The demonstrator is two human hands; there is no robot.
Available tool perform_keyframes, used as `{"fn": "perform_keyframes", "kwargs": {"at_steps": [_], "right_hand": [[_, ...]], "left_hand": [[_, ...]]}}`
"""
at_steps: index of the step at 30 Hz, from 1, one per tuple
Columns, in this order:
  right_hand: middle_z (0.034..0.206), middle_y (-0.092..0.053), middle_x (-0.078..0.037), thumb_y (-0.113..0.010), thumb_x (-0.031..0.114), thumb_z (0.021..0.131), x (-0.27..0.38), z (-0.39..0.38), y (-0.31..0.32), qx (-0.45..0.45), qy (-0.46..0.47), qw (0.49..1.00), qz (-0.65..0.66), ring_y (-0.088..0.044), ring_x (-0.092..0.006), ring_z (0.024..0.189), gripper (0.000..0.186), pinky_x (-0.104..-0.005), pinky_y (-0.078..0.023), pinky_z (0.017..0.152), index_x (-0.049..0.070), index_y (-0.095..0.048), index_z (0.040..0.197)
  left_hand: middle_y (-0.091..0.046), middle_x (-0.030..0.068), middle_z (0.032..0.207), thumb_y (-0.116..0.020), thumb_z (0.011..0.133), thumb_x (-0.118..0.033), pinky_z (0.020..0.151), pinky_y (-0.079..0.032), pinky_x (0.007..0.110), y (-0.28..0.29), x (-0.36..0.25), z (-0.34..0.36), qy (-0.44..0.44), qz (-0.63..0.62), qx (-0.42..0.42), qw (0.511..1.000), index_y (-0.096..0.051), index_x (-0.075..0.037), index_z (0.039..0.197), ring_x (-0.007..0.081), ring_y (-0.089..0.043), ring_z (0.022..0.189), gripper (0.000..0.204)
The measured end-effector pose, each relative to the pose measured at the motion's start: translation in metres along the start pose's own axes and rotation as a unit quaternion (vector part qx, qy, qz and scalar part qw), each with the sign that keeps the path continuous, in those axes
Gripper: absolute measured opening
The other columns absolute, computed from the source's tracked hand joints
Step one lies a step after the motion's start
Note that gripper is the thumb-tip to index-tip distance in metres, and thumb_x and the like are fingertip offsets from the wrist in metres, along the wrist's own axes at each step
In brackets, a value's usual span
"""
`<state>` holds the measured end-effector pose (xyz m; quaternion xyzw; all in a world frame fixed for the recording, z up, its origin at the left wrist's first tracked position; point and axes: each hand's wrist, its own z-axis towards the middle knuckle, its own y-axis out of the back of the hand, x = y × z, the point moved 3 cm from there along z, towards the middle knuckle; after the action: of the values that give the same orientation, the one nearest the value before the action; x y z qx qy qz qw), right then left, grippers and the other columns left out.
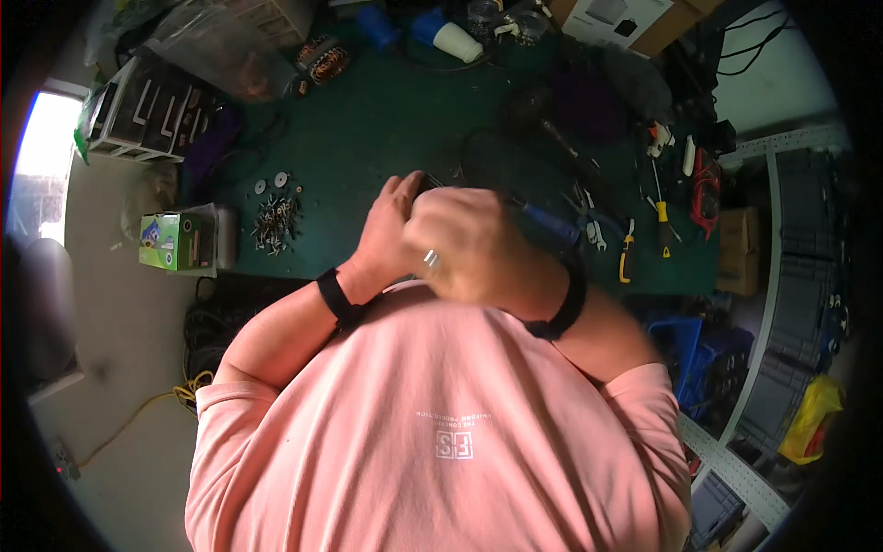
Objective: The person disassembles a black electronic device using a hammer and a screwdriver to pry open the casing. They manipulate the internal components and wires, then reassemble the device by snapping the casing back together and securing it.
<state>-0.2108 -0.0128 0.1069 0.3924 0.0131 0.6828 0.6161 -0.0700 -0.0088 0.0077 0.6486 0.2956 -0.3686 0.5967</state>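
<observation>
My left hand (384, 228) is over the near edge of the green bench top (386, 110), fingers bent and pressed together around something small I cannot make out. My right hand (463, 241), with a ring on it, crosses in front of it, curled and smeared by motion. What the right hand grips is hidden behind its knuckles. A thin dark tip shows just beyond the fingers. To the right lie a blue-handled tool (552, 224) and pliers (587, 217). Left of my hands are a pile of screws (274, 225) and two round washers (281, 179).
At right are a yellow-handled screwdriver (662, 213), a yellow-and-black cutter (626, 253) and a red meter (705, 189). A drawer cabinet (147, 106) and green box (175, 241) stand left. Blue-and-white plugs (451, 39) and a copper-wound coil (324, 61) lie at the back.
</observation>
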Motion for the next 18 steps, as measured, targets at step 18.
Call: {"fn": "perform_keyframes", "kwargs": {"at_steps": [18], "right_hand": [[0.095, -0.072, -0.014, -0.070, 0.005, 0.086, -0.014, -0.108, 0.007, -0.043, -0.280, 0.958, -0.038, -0.069, -0.0322, 0.089, 0.015, -0.0391, -0.056, 0.077, 0.002, -0.069, 0.101]], "left_hand": [[-0.068, 0.0080, 0.105, -0.074, 0.087, -0.024, 0.082, -0.050, 0.027, 0.007, 0.047, 0.014, 0.251, -0.213, 0.003, 0.944, -0.059, 0.010, 0.122, 0.0151, -0.063, 0.094, 0.051]]}}
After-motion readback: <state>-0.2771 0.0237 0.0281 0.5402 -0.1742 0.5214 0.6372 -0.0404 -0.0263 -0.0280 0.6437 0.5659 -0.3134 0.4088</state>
